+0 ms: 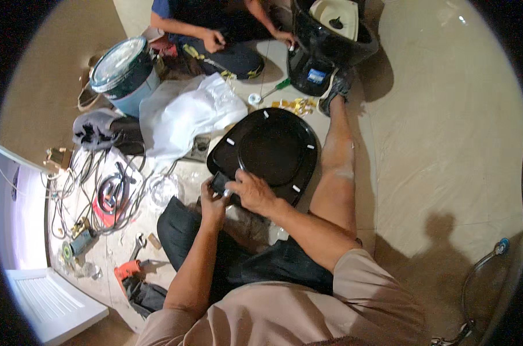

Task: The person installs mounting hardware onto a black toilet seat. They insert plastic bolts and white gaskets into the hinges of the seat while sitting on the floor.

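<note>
A black toilet seat (270,147) with several small white bumpers lies in front of me, between my legs. At its near left corner sits a small black block, possibly the hinge part (220,183). My left hand (210,197) is closed around that block. My right hand (253,193) reaches over the seat's near edge, fingers bent. Its fingertips pinch something small and shiny beside the block, too small to name.
Another person (215,40) sits ahead, touching a black toilet (313,63). Leftward are a blue bucket (126,78), a white plastic bag (189,106), tangled cables (114,190), a wrench (139,245) and an orange-black power tool (137,288). A green-handled screwdriver (281,84) lies beyond the seat.
</note>
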Demonstrator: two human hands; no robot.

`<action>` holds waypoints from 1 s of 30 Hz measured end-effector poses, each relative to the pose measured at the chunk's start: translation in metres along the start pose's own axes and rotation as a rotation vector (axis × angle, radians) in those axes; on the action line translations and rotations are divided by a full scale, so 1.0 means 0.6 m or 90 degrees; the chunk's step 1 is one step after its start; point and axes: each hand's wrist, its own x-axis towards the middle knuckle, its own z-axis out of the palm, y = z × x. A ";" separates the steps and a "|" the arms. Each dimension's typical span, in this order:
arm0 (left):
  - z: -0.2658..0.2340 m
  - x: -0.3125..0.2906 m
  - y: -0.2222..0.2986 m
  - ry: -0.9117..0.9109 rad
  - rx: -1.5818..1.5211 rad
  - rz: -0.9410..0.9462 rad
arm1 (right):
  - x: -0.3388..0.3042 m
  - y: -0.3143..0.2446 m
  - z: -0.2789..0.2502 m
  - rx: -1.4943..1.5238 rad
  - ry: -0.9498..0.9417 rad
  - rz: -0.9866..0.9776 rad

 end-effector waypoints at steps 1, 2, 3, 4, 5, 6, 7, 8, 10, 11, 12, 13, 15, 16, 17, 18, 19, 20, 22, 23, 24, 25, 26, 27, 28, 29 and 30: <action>0.001 0.000 0.001 -0.006 0.026 0.019 | 0.000 -0.002 0.000 -0.001 -0.025 0.024; 0.002 0.000 0.000 -0.012 0.025 0.027 | 0.000 -0.002 -0.001 -0.003 -0.001 0.014; 0.003 -0.001 0.001 -0.005 0.020 -0.011 | -0.001 -0.003 0.000 0.013 -0.002 0.025; 0.003 -0.002 0.001 0.002 0.016 -0.048 | -0.001 -0.004 0.001 0.024 -0.020 0.052; 0.004 -0.001 0.002 -0.003 0.017 -0.043 | -0.001 -0.004 0.001 0.027 0.004 0.035; 0.005 -0.001 0.002 0.003 -0.017 -0.035 | -0.002 -0.004 0.002 0.020 0.012 0.034; 0.006 -0.001 0.003 0.011 -0.051 -0.029 | -0.002 -0.003 0.003 0.012 0.000 0.044; 0.005 -0.002 0.003 0.005 0.000 -0.004 | -0.002 -0.003 0.004 0.003 -0.004 0.041; 0.005 -0.002 0.004 0.005 -0.005 -0.004 | -0.002 -0.001 0.005 0.005 0.011 0.034; 0.005 -0.002 0.003 0.009 -0.012 -0.005 | -0.002 -0.001 0.006 0.002 0.000 0.041; 0.005 -0.003 0.003 0.009 -0.011 -0.006 | -0.002 0.000 0.006 0.007 0.012 0.033; 0.004 -0.003 0.002 0.011 0.003 -0.004 | -0.002 0.000 0.006 0.018 0.013 0.034; 0.002 -0.001 0.000 0.013 0.018 -0.001 | -0.001 0.000 0.006 0.029 0.015 0.033; 0.002 0.000 -0.002 0.017 0.010 -0.020 | -0.001 0.000 0.006 0.029 0.012 0.035; 0.001 0.001 -0.003 0.019 -0.007 -0.039 | -0.002 0.000 0.006 0.024 -0.010 0.051; 0.000 0.002 -0.004 0.021 0.003 -0.040 | -0.002 -0.001 0.006 0.030 0.008 0.036; 0.000 0.002 -0.006 0.023 -0.001 -0.036 | -0.003 -0.001 0.005 0.031 0.002 0.043; -0.001 0.003 -0.007 0.026 -0.005 -0.031 | -0.004 -0.001 0.005 0.030 -0.013 0.055; -0.001 0.001 -0.008 0.026 -0.028 -0.042 | -0.005 -0.001 0.004 0.031 -0.003 0.042; -0.001 0.000 -0.008 0.024 -0.052 -0.053 | -0.005 -0.001 0.003 0.024 -0.016 0.046; 0.000 0.000 -0.007 0.023 -0.052 -0.053 | -0.005 0.000 0.003 0.027 -0.001 0.034; 0.001 -0.001 -0.006 0.024 -0.046 -0.047 | -0.004 0.000 0.004 0.016 0.000 0.020; 0.002 -0.001 -0.005 0.024 -0.039 -0.040 | -0.004 0.000 0.004 -0.009 -0.022 0.018; 0.003 -0.001 -0.003 0.022 -0.039 -0.038 | -0.003 0.000 0.005 0.002 0.004 0.005; 0.004 -0.001 0.000 0.025 -0.023 -0.031 | -0.003 -0.001 0.005 0.006 -0.007 0.014; 0.005 -0.001 0.002 0.028 -0.007 -0.025 | -0.003 -0.001 0.006 0.000 -0.028 0.032; 0.005 -0.001 0.004 0.027 -0.008 -0.023 | -0.003 -0.002 0.006 0.009 -0.016 0.023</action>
